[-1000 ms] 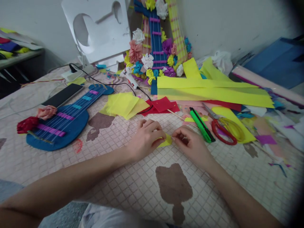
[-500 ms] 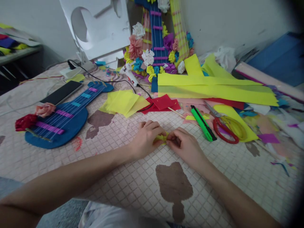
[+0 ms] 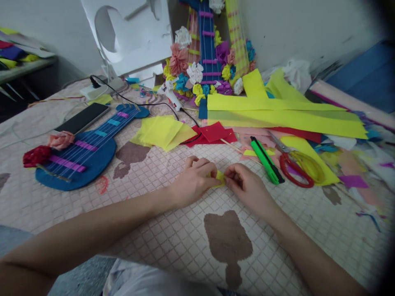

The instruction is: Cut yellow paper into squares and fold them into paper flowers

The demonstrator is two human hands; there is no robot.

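Observation:
A small piece of yellow paper (image 3: 219, 178) is pinched between my two hands, just above a pink quilted cloth (image 3: 173, 242). My left hand (image 3: 193, 183) has its fingers curled round the paper's left side. From the right, my right hand (image 3: 247, 189) grips the other end with fingertips pressed together. The two hands almost touch. Most of the paper is hidden by my fingers.
A green utility knife (image 3: 267, 165) and red-handled scissors (image 3: 293, 164) lie right of my hands. Yellow squares (image 3: 162, 133), red squares (image 3: 214, 133) and long yellow sheets (image 3: 284, 117) lie beyond. A blue felt guitar (image 3: 83, 154), a phone (image 3: 83, 117) and a glue gun (image 3: 171, 94) sit left and behind.
My hands have kept working the yellow paper, drawing close together and then easing slightly apart; more of the paper shows between the fingers now. The view shifted slightly.

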